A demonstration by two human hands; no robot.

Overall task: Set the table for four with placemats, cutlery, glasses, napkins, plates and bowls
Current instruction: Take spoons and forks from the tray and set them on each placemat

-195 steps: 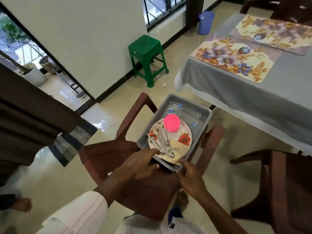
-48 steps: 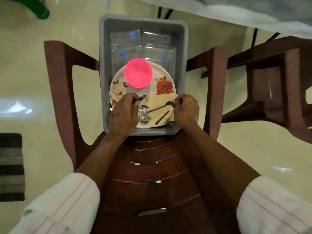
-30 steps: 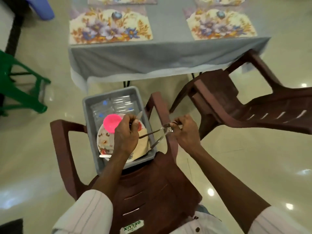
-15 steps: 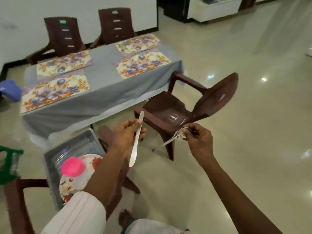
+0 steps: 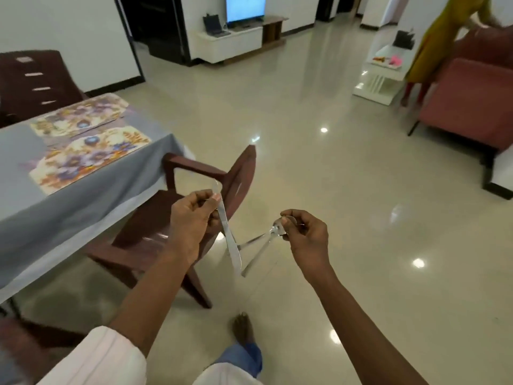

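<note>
1. Nearest, a pale sleeve [image 5: 102, 354] covers the left forearm. A bare foot [image 5: 242, 326] stands on glossy cream floor tiles [image 5: 347, 190] that mirror the ceiling lights.
2. The left hand [image 5: 191, 218] curls its fingers round a knife [image 5: 229, 237] near its upper end, and the rest hangs down in mid-air above the floor.
3. The right hand [image 5: 305, 232] pinches two cutlery pieces [image 5: 256, 252] at their heads. A spoon bowl shows at the fingertips, and the handles fan down to the left, near the knife's lower end.
4. Behind the left hand a brown plastic armchair [image 5: 144, 226] sits at the corner of a table [image 5: 97, 201] draped in grey cloth.
5. Two floral placemats lie side by side near that corner: the nearer placemat [image 5: 88, 157] and the farther placemat [image 5: 80, 116].
6. Beyond the table stands a second brown chair [image 5: 33, 84] with a pale label on its backrest, too blurred to read.
7. Farthest off are a lit television [image 5: 244, 8] on a low white unit [image 5: 230, 44], a white side table [image 5: 380, 79] and a pink sofa [image 5: 472, 107] — a person in yellow [image 5: 441, 37] bends beside it.
</note>
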